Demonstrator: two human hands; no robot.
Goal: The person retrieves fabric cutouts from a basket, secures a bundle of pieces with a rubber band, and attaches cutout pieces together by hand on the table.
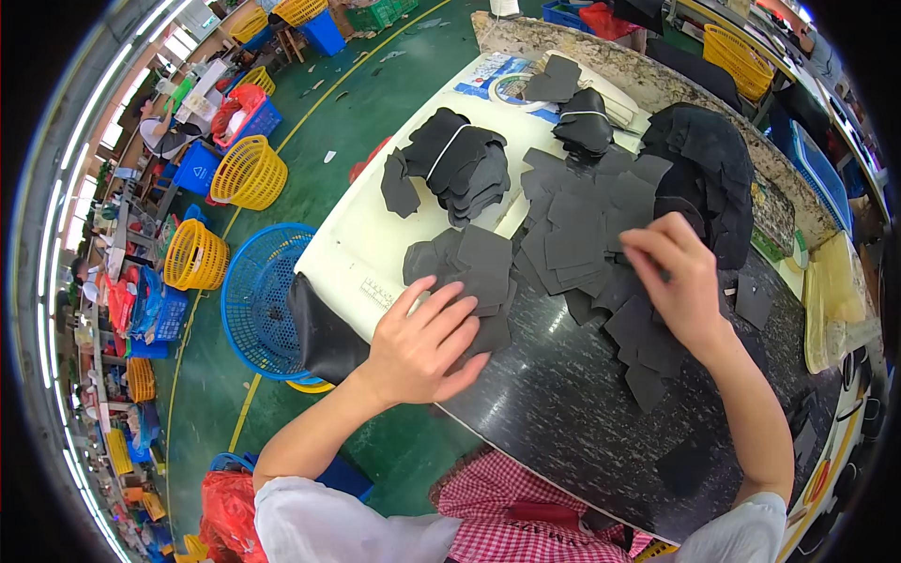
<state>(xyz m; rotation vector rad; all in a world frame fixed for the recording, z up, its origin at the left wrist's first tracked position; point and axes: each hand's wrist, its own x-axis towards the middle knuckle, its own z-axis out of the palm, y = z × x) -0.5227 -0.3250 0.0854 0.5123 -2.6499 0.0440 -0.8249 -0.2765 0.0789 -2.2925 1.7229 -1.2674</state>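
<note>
My left hand (pixel 427 347) lies with fingers spread on a small stack of flat black cut pieces (pixel 483 258) at the white machine bed's edge. Thumb and fingers stretch out over the near side of that stack. My right hand (pixel 680 281) is over the right side of a large loose heap of the same black pieces (pixel 574 230). Its fingers are curled and drawn together; whatever is between them, if anything, cannot be made out against the dark pieces. Behind the left stack sits a black bundle (pixel 455 164) tied with a white band. A smaller tied bundle (pixel 584 122) stands behind the heap.
A big mound of black pieces (pixel 699 159) rises at the back right. The dark speckled tabletop (pixel 563 441) runs toward me. A blue round basket (pixel 267 300) and yellow baskets (pixel 251 174) stand on the green floor at left. Yellowish translucent sheets (pixel 833 300) lie at the right edge.
</note>
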